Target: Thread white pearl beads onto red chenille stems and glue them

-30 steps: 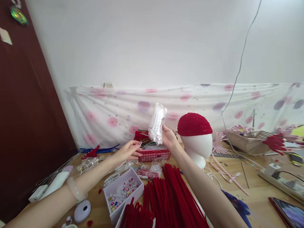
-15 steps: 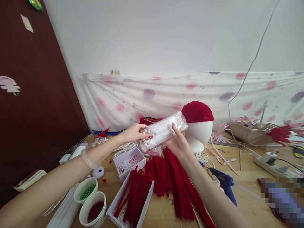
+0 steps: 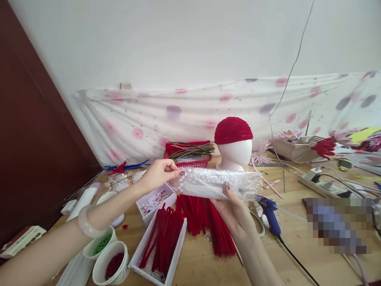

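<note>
Between my hands is a clear plastic bag of white pearl beads [image 3: 205, 183], held roughly level above the table. My left hand [image 3: 159, 174] pinches its left end between thumb and fingers. My right hand [image 3: 233, 210] grips the lower edge right of the middle, thumb in front and fingers mostly hidden behind. Beneath the bag lie red pipe cleaners [image 3: 220, 234]. Closer to me, a white box [image 3: 178, 250] holds more red pipe cleaners over small pearls. Behind the bag stands a white foam head [image 3: 238, 154] wearing a red cap [image 3: 233, 130].
A lilac box of gems [image 3: 139, 204] and cups of green beads [image 3: 86, 252] and dark red beads [image 3: 97, 274] are at left. A blue glue gun [image 3: 270, 216] with its cable lies right. Farther back are a red basket [image 3: 193, 163] and a power strip [image 3: 306, 184].
The bag has turned from a slant to nearly level and come lower, with both hands still on it. My view has shifted right, showing more of the red basket and the glue gun.
</note>
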`<act>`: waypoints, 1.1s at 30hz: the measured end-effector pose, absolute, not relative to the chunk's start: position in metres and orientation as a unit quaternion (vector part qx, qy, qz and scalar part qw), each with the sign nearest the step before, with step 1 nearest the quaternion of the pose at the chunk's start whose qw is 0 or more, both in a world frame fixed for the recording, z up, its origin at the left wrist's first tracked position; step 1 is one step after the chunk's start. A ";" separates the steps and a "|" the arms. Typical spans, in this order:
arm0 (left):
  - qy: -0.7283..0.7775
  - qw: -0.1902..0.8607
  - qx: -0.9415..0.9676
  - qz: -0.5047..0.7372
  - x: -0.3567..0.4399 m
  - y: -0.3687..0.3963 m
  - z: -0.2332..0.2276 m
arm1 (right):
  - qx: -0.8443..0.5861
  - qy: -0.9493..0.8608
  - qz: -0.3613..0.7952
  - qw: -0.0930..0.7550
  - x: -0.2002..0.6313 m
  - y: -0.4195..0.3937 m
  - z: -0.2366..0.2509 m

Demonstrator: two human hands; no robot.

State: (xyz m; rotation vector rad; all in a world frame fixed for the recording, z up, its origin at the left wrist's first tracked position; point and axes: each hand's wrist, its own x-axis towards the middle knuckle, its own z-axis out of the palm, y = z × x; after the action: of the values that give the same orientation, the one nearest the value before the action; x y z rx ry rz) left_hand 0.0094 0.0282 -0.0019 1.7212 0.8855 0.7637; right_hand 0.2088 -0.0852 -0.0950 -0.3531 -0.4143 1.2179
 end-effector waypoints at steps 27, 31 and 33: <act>0.385 0.531 0.716 0.239 0.012 0.051 -0.014 | -0.158 -0.041 0.584 0.795 0.218 -0.087 -0.119; 0.393 0.474 0.764 0.192 0.036 0.101 -0.021 | -0.250 0.001 0.572 0.781 0.232 -0.080 -0.147; 0.391 0.423 0.798 0.176 0.054 0.134 -0.027 | -0.332 -0.071 0.545 0.767 0.244 -0.076 -0.164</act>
State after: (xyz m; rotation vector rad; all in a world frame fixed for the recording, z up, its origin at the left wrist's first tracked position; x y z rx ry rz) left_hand 0.0541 0.1342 -0.0273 1.9981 0.9784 0.4397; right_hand 0.2441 -0.0764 -0.1643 -0.7200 -0.1551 1.1838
